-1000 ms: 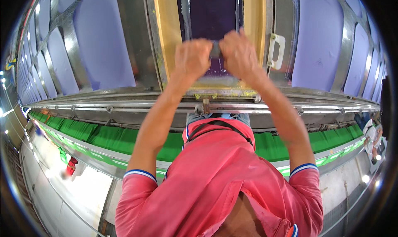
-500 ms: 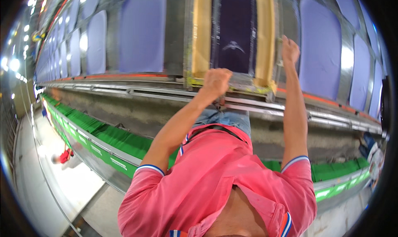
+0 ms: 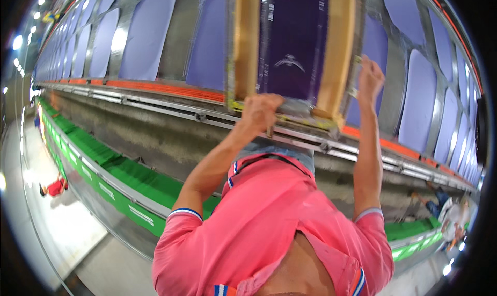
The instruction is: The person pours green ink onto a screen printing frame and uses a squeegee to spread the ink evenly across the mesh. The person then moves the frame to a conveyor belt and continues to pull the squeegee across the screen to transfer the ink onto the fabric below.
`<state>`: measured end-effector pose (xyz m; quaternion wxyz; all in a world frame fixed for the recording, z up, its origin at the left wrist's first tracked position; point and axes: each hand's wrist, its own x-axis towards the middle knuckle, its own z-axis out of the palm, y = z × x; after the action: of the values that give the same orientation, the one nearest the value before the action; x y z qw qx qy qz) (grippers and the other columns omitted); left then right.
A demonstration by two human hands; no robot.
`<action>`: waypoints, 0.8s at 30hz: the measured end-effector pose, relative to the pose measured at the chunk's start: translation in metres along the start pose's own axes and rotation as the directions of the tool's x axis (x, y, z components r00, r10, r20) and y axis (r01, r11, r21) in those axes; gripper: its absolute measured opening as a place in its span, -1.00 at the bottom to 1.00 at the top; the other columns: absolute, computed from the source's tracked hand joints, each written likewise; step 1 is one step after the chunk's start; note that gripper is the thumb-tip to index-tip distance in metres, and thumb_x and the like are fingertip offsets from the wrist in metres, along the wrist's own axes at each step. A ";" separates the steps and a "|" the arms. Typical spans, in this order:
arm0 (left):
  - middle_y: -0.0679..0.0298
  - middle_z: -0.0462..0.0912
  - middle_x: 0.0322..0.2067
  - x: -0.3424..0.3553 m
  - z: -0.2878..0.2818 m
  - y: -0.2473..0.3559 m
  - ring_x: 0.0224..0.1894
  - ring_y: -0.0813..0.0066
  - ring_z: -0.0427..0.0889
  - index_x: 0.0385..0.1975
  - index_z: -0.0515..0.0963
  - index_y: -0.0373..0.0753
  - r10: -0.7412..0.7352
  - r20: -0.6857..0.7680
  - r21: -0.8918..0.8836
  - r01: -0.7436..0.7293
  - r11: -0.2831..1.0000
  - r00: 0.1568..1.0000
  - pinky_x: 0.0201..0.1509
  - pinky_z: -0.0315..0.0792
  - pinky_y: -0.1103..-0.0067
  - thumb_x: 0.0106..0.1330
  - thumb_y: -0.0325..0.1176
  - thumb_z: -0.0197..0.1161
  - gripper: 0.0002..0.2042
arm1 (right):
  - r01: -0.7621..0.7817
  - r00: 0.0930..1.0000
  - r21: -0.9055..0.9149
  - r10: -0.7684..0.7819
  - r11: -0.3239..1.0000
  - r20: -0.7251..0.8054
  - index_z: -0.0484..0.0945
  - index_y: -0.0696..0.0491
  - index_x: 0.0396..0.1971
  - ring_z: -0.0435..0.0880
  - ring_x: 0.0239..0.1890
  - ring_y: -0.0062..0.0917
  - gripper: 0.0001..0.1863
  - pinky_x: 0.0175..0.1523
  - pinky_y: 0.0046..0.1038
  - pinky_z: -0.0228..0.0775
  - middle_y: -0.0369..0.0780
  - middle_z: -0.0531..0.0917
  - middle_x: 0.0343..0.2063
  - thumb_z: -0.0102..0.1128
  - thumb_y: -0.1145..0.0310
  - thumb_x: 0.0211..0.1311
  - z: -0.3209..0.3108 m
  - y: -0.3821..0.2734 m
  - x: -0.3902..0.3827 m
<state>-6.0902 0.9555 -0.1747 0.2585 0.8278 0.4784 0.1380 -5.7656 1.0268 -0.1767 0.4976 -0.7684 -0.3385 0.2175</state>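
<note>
A screen-printing frame (image 3: 344, 73) with tan inner strips and a dark purple mesh (image 3: 292, 34) lies across the long table in front of me. A small pale arched mark shows on the mesh. The fingers of my left hand (image 3: 260, 112) are closed over the frame's near edge. At its right side my right hand (image 3: 371, 82) is curled shut close to the frame's outer edge; what sits inside those fingers is hidden. Lilac fabric panels lie on both sides, one (image 3: 207, 42) partly under the frame at left and another (image 3: 377, 42) showing at right.
A metal rail (image 3: 171, 109) and an orange strip (image 3: 165, 89) run along the table's near edge. Behind me stretches a green-covered bench (image 3: 111, 161). A person in red (image 3: 54, 186) is at far left; another person (image 3: 454, 215) is at far right.
The frame and both my hands have moved rightward along the table. A lilac panel formerly covered now shows at the frame's left, while the frame overlaps one on the right.
</note>
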 end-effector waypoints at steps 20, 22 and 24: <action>0.10 0.71 -0.08 -0.056 -0.050 -0.154 -0.04 0.08 0.68 -0.16 0.65 -0.29 0.021 0.130 0.058 -0.029 0.998 0.991 0.04 0.53 0.30 0.05 -0.58 0.14 -0.68 | -0.208 0.975 -0.185 0.219 0.961 0.041 0.40 0.25 -0.63 0.28 -0.54 -0.36 -0.55 -0.32 -0.20 0.20 -0.13 0.34 -0.70 0.22 0.17 0.25 0.190 0.045 -0.069; 0.10 0.71 -0.08 -0.060 -0.045 -0.160 -0.03 0.09 0.68 -0.15 0.64 -0.28 0.042 0.063 0.052 -0.045 0.998 0.997 0.04 0.53 0.30 0.03 -0.58 0.16 -0.67 | -0.224 0.964 -0.292 0.255 0.930 0.072 0.57 0.24 -0.53 0.44 -0.45 -0.28 -0.58 -0.20 -0.21 0.32 -0.08 0.52 -0.57 0.20 0.13 0.29 0.188 0.041 -0.069; 0.12 0.71 -0.13 -0.040 -0.045 -0.166 -0.06 0.11 0.68 -0.19 0.62 -0.27 0.098 -0.020 0.073 -0.096 0.993 0.995 0.00 0.53 0.30 0.00 -0.57 0.21 -0.69 | -0.085 0.993 -0.438 0.112 0.895 0.036 0.64 0.20 -0.27 0.50 -0.21 -0.23 -0.60 -0.01 -0.23 0.34 -0.03 0.58 -0.31 0.17 0.09 0.33 0.193 0.047 -0.072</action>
<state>-6.2513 1.0023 -0.2298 0.2157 0.8572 0.4453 0.1430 -5.9299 1.0801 -0.2989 0.2914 -0.8693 -0.3541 0.1843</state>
